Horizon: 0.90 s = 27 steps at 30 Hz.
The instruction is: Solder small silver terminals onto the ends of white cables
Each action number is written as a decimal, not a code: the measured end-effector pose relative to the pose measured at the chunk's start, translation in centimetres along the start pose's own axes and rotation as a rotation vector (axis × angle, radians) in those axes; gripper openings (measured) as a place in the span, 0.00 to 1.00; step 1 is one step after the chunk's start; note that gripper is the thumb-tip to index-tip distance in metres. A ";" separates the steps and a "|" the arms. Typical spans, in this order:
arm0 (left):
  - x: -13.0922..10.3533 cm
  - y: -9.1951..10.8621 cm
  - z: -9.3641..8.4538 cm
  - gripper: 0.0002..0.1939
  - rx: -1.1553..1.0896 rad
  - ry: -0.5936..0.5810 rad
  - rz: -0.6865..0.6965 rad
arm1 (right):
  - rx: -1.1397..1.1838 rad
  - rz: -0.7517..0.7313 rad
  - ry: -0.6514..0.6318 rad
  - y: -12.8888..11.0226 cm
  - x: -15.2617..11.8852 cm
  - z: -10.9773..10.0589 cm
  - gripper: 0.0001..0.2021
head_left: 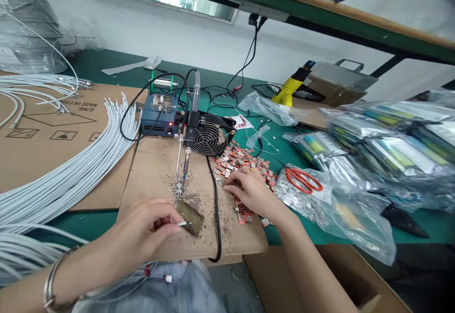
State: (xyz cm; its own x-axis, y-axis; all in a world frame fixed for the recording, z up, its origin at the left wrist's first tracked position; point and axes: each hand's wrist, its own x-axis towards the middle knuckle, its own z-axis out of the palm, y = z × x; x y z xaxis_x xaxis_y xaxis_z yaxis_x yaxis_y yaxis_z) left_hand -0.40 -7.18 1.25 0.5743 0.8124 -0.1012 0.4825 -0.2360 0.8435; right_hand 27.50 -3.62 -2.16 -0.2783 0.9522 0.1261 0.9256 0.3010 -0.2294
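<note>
My left hand pinches the end of a white cable, its bare tip over a brown sponge. My right hand is at the left edge of a pile of small orange and silver connectors, thumb and fingers close together; whatever is between the fingertips is too small to make out. A soldering iron is held tip down in a stand between the hands, above grey solder crumbs on the cardboard.
Behind the iron are a blue soldering station, a solder spool and a black fan. White cables lie at the left. Orange-handled scissors rest on a plastic bag; wrapped packs and a yellow tool are at right.
</note>
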 end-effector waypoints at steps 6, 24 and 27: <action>3.1 -1.7 -1.5 0.09 -0.054 -0.132 -0.217 | 0.035 -0.051 -0.031 -0.6 -0.5 -0.6 0.04; 5.2 -3.3 -2.5 0.16 -0.338 -0.254 -0.276 | 0.719 0.011 -0.117 -6.4 1.0 0.5 0.04; 5.2 -3.5 -2.6 0.15 -0.393 -0.261 -0.260 | 1.041 0.166 -0.187 -6.8 1.6 1.7 0.03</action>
State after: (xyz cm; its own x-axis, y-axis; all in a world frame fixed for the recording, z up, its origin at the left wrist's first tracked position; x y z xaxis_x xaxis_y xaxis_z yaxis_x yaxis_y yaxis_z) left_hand -0.83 -0.69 -0.87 0.6379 0.6462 -0.4188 0.3759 0.2134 0.9018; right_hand 20.30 -4.11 -2.01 -0.2860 0.9517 -0.1118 0.3057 -0.0200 -0.9519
